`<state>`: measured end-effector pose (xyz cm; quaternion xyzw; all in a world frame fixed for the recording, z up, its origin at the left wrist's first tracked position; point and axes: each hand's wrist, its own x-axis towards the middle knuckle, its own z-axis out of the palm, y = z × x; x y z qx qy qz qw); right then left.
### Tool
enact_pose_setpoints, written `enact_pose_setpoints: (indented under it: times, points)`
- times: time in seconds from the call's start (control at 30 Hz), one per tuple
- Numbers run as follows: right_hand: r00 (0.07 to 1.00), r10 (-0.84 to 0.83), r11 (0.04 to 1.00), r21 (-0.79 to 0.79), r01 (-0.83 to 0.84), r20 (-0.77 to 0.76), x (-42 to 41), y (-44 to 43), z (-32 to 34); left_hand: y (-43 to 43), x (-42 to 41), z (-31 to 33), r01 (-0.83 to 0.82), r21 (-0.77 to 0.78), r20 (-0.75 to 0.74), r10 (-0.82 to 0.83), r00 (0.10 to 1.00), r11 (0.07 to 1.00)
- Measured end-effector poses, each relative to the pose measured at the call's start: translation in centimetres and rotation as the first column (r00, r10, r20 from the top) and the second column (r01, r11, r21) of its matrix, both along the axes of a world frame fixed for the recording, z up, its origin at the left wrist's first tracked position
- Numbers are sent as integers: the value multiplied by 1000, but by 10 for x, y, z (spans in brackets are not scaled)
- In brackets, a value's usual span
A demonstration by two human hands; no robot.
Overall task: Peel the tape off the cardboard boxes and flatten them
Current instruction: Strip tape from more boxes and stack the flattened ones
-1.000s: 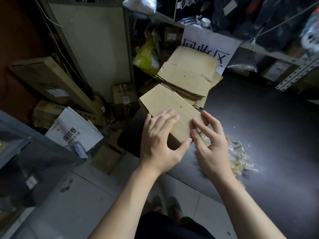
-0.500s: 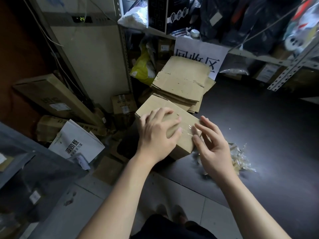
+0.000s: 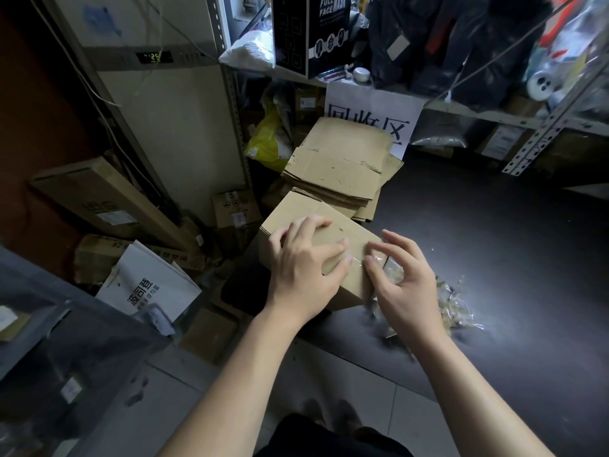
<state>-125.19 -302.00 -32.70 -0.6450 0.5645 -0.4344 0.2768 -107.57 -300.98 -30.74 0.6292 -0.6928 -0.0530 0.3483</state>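
Dark table (image 3: 494, 242) carries the work. 1 stack of flattened boxes (image 3: 342, 163) lies beyond the left hand's fingertips. 1 assembled cardboard box (image 3: 296, 209) sits directly beneath the left hand (image 3: 303, 268), whose curled fingers and thumb clamp its top. Peeled tape scraps (image 3: 458, 308) lie right of the right hand (image 3: 405, 282), which pinches clear tape (image 3: 357, 258) at the box corner. Judgement: box light, stiff, crushable; tape thin, sticky, easily torn. Take the lifted end.
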Motion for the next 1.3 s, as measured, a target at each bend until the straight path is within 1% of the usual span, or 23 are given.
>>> enact_pose_setpoints:
  times: [0.07, 0.17, 0.3, 0.37, 0.5, 0.6, 0.67, 0.8, 1.1, 1.2, 1.3]
  points:
    - [1000, 14, 1000, 26, -14, 6, 0, -4, -1, 1, 0, 0, -8, 5, -21, 8, 1000, 1000]
    - [995, 50, 997, 53, -55, 87, 1, -1, 0, 1, 5, 4, -24, 17, -24, 25, 999, 1000]
    - [993, 65, 997, 30, -68, 103, 1, 1, 1, -4, 11, 13, -31, 75, 93, 24, 995, 997]
    - [992, 80, 996, 23, -82, 96, 2, 1, 1, -5, 13, 14, -49, 96, 111, 38, 993, 994]
    - [989, 111, 994, 2, -112, 100, 12, 2, 0, -4, 24, 8, -94, 127, 57, 87, 995, 987]
    - [983, 147, 989, -1, -148, 110, 23, 1, 1, -1, 35, 0, -122, 106, -20, 124, 992, 987]
    - [984, 157, 988, -14, -157, 81, 29, 2, 3, 2, 41, -6, -142, 81, -60, 147, 987, 987]
    - [986, 159, 987, -20, -158, 58, 32, 3, 4, 6, 42, -8, -161, 81, -37, 164, 986, 984]
    - [985, 162, 987, -26, -160, 67, 31, 3, 2, 5, 41, -5, -146, 123, 12, 146, 989, 981]
    - [986, 154, 988, -30, -152, 70, 31, 2, 1, 3, 42, -3, -112, 141, -9, 114, 993, 984]
    - [985, 158, 987, -29, -156, 64, 31, 2, 0, 2, 42, -2, -120, 137, -27, 125, 992, 983]
